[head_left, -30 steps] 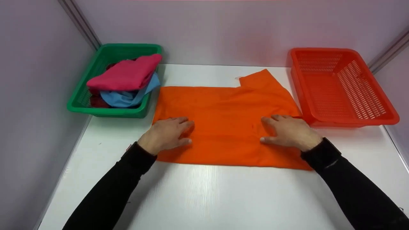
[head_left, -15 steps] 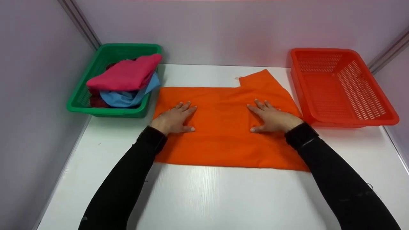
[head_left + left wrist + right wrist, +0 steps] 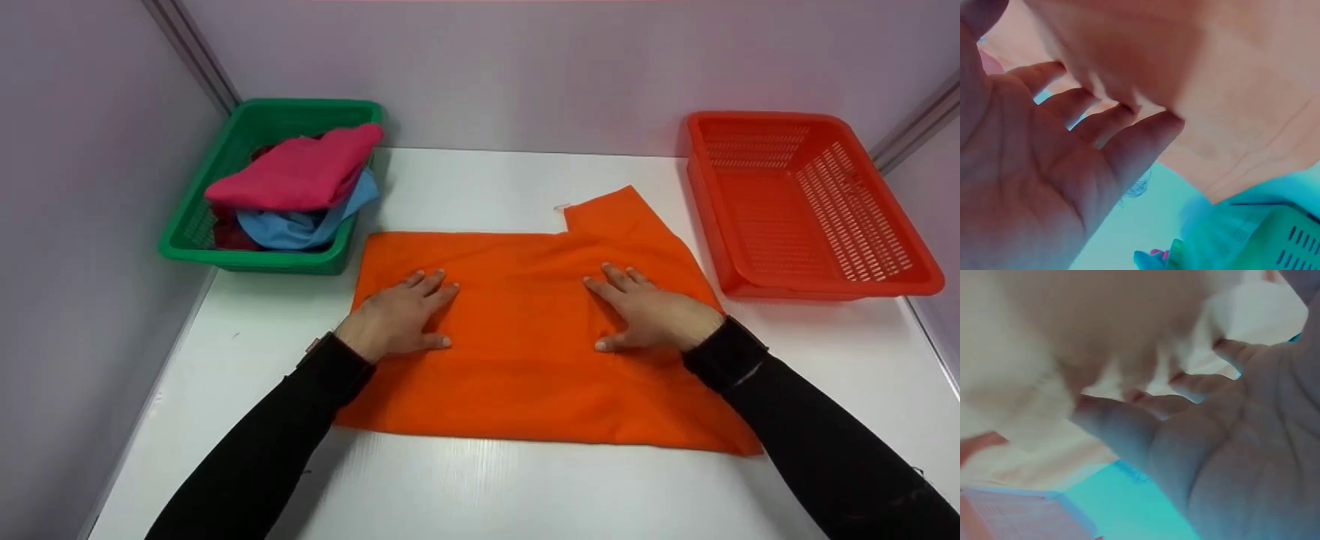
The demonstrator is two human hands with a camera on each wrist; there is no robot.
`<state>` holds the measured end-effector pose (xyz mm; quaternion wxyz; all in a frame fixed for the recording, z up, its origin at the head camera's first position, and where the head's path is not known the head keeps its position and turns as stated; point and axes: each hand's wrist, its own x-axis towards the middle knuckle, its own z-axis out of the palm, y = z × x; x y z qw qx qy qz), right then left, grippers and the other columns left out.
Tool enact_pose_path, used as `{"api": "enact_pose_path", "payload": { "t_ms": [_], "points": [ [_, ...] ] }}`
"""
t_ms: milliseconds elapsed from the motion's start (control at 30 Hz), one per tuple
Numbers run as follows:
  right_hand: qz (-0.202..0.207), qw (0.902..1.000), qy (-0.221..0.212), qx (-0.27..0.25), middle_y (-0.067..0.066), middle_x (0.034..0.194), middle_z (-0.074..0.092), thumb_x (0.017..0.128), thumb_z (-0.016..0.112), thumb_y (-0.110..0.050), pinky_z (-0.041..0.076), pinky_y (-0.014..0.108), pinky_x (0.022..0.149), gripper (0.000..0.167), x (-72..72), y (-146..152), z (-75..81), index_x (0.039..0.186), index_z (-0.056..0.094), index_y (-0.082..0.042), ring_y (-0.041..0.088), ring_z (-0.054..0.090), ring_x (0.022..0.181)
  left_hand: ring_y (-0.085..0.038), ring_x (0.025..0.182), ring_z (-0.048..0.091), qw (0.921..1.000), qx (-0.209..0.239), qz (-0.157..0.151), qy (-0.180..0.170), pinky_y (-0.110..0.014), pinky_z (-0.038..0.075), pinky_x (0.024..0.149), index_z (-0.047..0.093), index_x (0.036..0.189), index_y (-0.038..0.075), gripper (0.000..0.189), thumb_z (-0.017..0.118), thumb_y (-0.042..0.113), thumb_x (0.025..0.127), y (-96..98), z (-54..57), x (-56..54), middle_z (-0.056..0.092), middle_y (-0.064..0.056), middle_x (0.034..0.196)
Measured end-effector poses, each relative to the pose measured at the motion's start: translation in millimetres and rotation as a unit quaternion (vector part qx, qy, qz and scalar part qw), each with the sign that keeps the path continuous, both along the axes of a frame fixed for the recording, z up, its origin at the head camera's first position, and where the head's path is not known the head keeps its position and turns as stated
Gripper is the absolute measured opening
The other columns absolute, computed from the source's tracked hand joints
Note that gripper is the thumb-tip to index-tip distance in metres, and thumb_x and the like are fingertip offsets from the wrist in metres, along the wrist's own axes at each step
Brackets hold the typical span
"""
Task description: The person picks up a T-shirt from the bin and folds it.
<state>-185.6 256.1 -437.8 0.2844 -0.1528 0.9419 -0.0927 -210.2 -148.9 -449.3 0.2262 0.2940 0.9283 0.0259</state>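
An orange short-sleeved shirt (image 3: 525, 397) lies spread on the white table, its body folded over and one sleeve (image 3: 611, 211) sticking out at the back right. On its left part rests my left hand (image 3: 397, 315), fingers spread and fingertips touching the cloth. The right hand (image 3: 649, 311) rests the same way on the right part, below the sleeve. Both wrist views show the fingertips against the cloth with the palms raised off it; the shirt looks pale there.
At the back left stands a green basket (image 3: 247, 259) with pink cloth (image 3: 300, 172), light blue cloth (image 3: 281, 229) and dark red cloth in it. A red basket (image 3: 817, 287) stands at the back right, just beyond the shirt. Walls close off the back and sides.
Both hands first reach forward onto the shirt, then come back toward the body. The shirt has slid toward the front edge with them, away from the back wall.
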Motion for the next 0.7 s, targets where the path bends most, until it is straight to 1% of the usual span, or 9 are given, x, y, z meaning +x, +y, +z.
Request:
{"api": "enact_pose_path", "payload": {
  "t_ms": [67, 133, 200, 267, 333, 400, 533, 633, 700],
  "points": [
    [0.002, 0.9999, 0.008, 0.012, 0.026, 0.196, 0.020, 0.110, 0.080, -0.056, 0.035, 0.083, 0.137, 0.098, -4.4, -1.9, 5.2, 0.187, 0.033, -0.018, 0.059, 0.027, 0.178, -0.042, 0.178, 0.041, 0.9998, -0.005, -0.004, 0.018, -0.064, 0.046, 0.139, 0.040, 0.184, 0.017, 0.084, 0.072, 0.054, 0.116, 0.5, 3.8, -3.4, 0.036, -0.016, 0.193],
    [0.007, 0.9994, 0.030, 0.015, 0.026, 0.191, 0.034, 0.112, 0.078, -0.055, 0.041, 0.080, 0.135, 0.088, -13.3, -2.9, 9.7, 0.182, 0.043, -0.015, 0.055, 0.041, 0.171, -0.040, 0.167, 0.056, 0.9991, -0.001, -0.003, 0.042, -0.063, 0.053, 0.133, 0.050, 0.179, 0.015, 0.076, 0.072, 0.053, 0.116, 1.5, 7.4, -9.6, 0.051, -0.016, 0.185],
    [0.012, 0.9979, 0.063, 0.012, 0.027, 0.183, 0.047, 0.114, 0.075, -0.054, 0.047, 0.076, 0.132, 0.077, -26.0, -2.9, 11.3, 0.175, 0.052, -0.012, 0.052, 0.053, 0.162, -0.039, 0.153, 0.069, 0.9974, 0.005, -0.002, 0.072, -0.061, 0.061, 0.125, 0.058, 0.173, 0.013, 0.068, 0.074, 0.049, 0.117, 2.9, 10.0, -16.8, 0.064, -0.017, 0.174],
    [0.012, 0.9954, 0.095, 0.005, 0.027, 0.175, 0.055, 0.117, 0.071, -0.052, 0.051, 0.073, 0.130, 0.071, -40.9, -2.1, 11.1, 0.171, 0.054, -0.009, 0.050, 0.058, 0.156, -0.039, 0.140, 0.076, 0.9952, 0.012, 0.001, 0.097, -0.059, 0.065, 0.118, 0.063, 0.167, 0.011, 0.061, 0.074, 0.045, 0.117, 4.6, 10.5, -24.4, 0.072, -0.018, 0.164],
    [0.003, 0.9932, 0.117, -0.002, 0.028, 0.173, 0.056, 0.120, 0.067, -0.048, 0.052, 0.073, 0.129, 0.067, -56.7, 0.4, 7.7, 0.171, 0.053, -0.008, 0.050, 0.058, 0.156, -0.039, 0.129, 0.079, 0.9927, 0.020, 0.001, 0.119, -0.057, 0.069, 0.111, 0.066, 0.160, 0.009, 0.054, 0.076, 0.040, 0.117, 6.7, 9.5, -31.7, 0.076, -0.018, 0.155],
    [-0.015, 0.9914, 0.130, -0.009, 0.028, 0.176, 0.053, 0.122, 0.064, -0.043, 0.050, 0.075, 0.130, 0.066, -71.4, 4.1, 3.4, 0.174, 0.049, -0.007, 0.050, 0.055, 0.160, -0.039, 0.122, 0.081, 0.9901, 0.027, 0.004, 0.138, -0.056, 0.071, 0.105, 0.069, 0.154, 0.008, 0.047, 0.077, 0.034, 0.117, 8.7, 7.4, -38.6, 0.078, -0.018, 0.148],
    [-0.059, 0.9879, 0.141, -0.028, 0.029, 0.186, 0.039, 0.124, 0.057, -0.035, 0.041, 0.085, 0.132, 0.064, -96.1, 13.5, -4.8, 0.180, 0.040, -0.008, 0.055, 0.042, 0.170, -0.040, 0.117, 0.083, 0.9819, 0.041, 0.017, 0.184, -0.056, 0.073, 0.098, 0.072, 0.148, 0.004, 0.036, 0.075, 0.023, 0.117, 11.9, 2.5, -51.6, 0.081, -0.020, 0.144],
    [-0.092, 0.9849, 0.140, -0.046, 0.032, 0.190, 0.027, 0.125, 0.051, -0.031, 0.033, 0.088, 0.134, 0.064, -111.4, 20.6, -10.7, 0.181, 0.035, -0.006, 0.061, 0.031, 0.174, -0.043, 0.118, 0.082, 0.9780, 0.022, 0.025, 0.206, -0.057, 0.074, 0.094, 0.071, 0.150, 0.003, 0.034, 0.070, 0.010, 0.117, 13.9, 0.1, -60.4, 0.080, -0.021, 0.146],
    [-0.112, 0.9832, 0.134, -0.053, 0.035, 0.191, 0.020, 0.125, 0.049, -0.030, 0.029, 0.087, 0.137, 0.066, -119.5, 24.9, -13.8, 0.182, 0.032, -0.003, 0.063, 0.025, 0.175, -0.045, 0.118, 0.082, 0.9785, 0.004, 0.034, 0.203, -0.059, 0.074, 0.092, 0.071, 0.152, 0.003, 0.036, 0.066, 0.002, 0.116, 15.3, -1.6, -66.6, 0.080, -0.022, 0.146]
  ]
}}
